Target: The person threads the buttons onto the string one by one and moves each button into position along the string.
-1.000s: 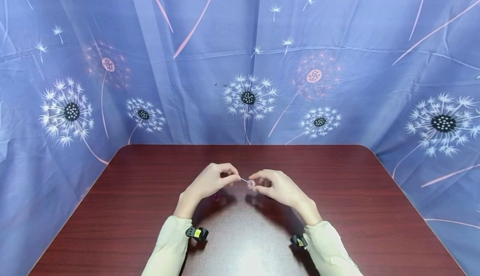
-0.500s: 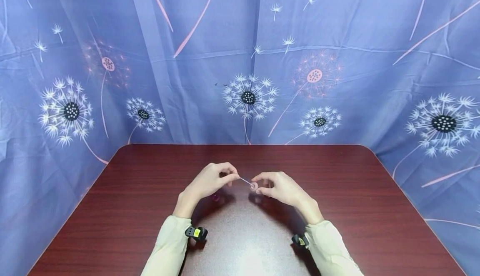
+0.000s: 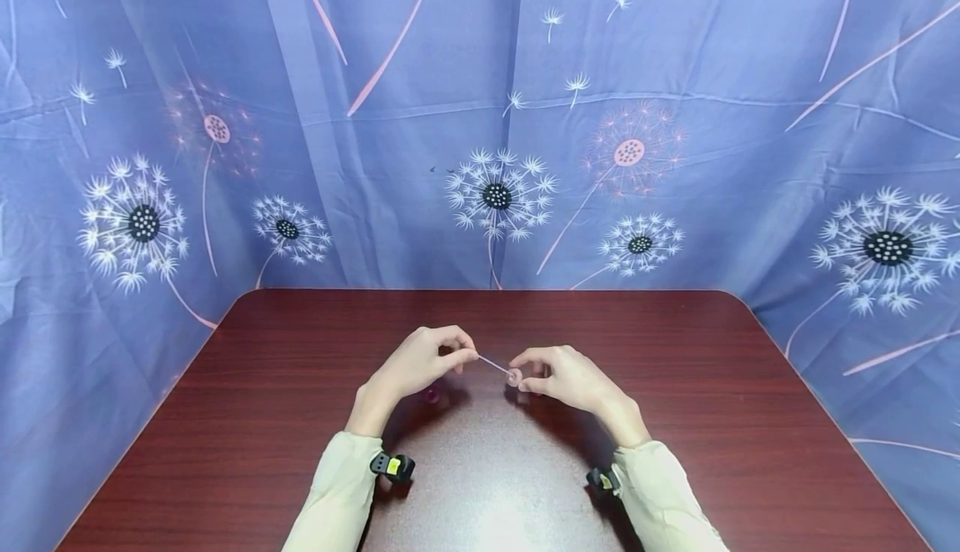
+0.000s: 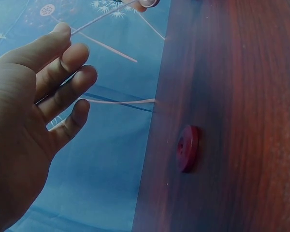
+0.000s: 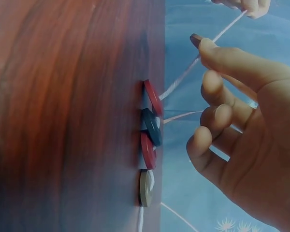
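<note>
In the head view my left hand [image 3: 422, 364] pinches one end of a thin white string [image 3: 492, 363] between thumb and finger. My right hand [image 3: 572, 378] pinches a pale pinkish button [image 3: 514, 378] that sits on this string; in the right wrist view the same button [image 5: 195, 40] looks dark and edge-on. Past it the string slopes down to several threaded buttons on the table: a red button [image 5: 152, 96], a dark button [image 5: 152, 127], another red button [image 5: 148, 151] and a tan button [image 5: 145, 188]. Below my left hand lies a loose red button [image 4: 188, 149].
The dark reddish wood table [image 3: 315, 318] has a glossy glare patch near its front. Behind it hangs a blue curtain [image 3: 390, 202] with dandelion prints. Black straps with cameras sit at both wrists.
My right hand has moved slightly right and nearer with the button, so a longer stretch of string shows between the hands. The left hand has stayed almost still.
</note>
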Demonstrator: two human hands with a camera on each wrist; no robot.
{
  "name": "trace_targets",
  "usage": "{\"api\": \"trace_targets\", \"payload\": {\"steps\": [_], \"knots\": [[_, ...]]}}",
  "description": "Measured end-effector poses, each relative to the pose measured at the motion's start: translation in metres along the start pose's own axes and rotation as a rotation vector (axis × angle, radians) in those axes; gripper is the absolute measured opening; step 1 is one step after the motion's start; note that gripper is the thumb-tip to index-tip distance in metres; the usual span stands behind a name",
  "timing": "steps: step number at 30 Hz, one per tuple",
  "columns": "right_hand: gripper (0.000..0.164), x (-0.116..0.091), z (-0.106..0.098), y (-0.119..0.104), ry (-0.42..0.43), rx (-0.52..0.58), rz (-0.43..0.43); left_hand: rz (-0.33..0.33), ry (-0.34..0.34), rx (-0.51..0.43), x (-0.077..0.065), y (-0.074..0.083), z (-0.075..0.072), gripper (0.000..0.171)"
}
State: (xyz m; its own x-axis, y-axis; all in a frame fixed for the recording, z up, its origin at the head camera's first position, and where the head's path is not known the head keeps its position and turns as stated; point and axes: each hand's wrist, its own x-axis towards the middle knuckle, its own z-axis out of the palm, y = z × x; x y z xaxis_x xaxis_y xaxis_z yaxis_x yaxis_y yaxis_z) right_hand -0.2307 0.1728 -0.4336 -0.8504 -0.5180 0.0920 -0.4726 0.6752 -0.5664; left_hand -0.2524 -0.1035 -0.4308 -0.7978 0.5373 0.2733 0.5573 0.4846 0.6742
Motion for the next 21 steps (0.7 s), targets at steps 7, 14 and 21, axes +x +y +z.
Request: {"api": "trace_targets", "payload": {"steps": [7, 14, 21], "knots": [[0.027, -0.001, 0.002, 0.005, -0.042, -0.017, 0.022, -0.027, -0.016, -0.006, -0.001, 0.0, 0.0, 0.009], [0.023, -0.002, 0.002, 0.009, -0.063, -0.017, 0.04, -0.035, -0.014, 0.004, -0.001, -0.001, 0.001, 0.008], [0.019, -0.003, 0.003, 0.011, -0.07, -0.029, 0.094, -0.028, -0.014, 0.008, -0.001, -0.001, 0.001, 0.007]]}}
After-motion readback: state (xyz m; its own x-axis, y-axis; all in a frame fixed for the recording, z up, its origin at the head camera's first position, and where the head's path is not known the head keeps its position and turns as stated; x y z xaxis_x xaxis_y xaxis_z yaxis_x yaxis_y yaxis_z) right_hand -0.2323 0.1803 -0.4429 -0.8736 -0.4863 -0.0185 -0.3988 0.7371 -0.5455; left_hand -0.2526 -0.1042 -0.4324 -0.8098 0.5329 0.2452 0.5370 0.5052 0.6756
